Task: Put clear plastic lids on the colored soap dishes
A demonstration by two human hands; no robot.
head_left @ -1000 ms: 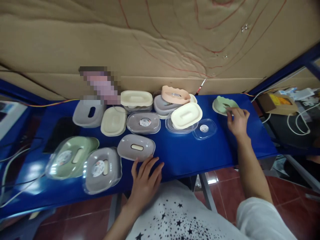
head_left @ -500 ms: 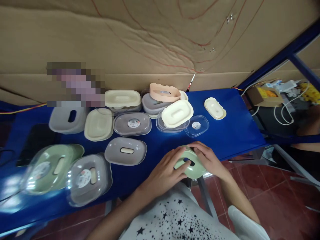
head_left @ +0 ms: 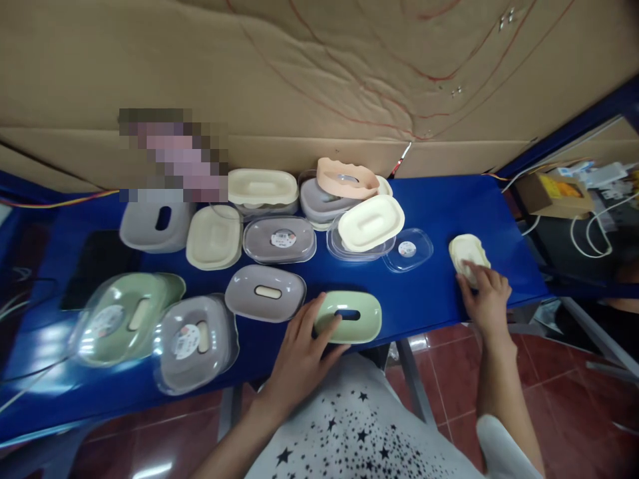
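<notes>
My left hand holds the left end of a light green oval piece with a slot in its middle, which lies at the front edge of the blue table. Its fingers are somewhat spread, one over the dark slot and the thumb along the near rim. Out to the right, my right hand has its fingers closed on a small cream oval piece; the fingertips partly cover it. Left of the green piece is a grey oval piece with a cream insert in its slot.
Clear lids with round labels, grey boxes, cream lids and a wavy peach rim spread over the blue table. Covered green and grey boxes stand front left. A cardboard wall rises behind.
My right hand has left the green piece and reached right to the small cream piece, which has shifted nearer. The green piece now lies flatter and further left under my left hand.
</notes>
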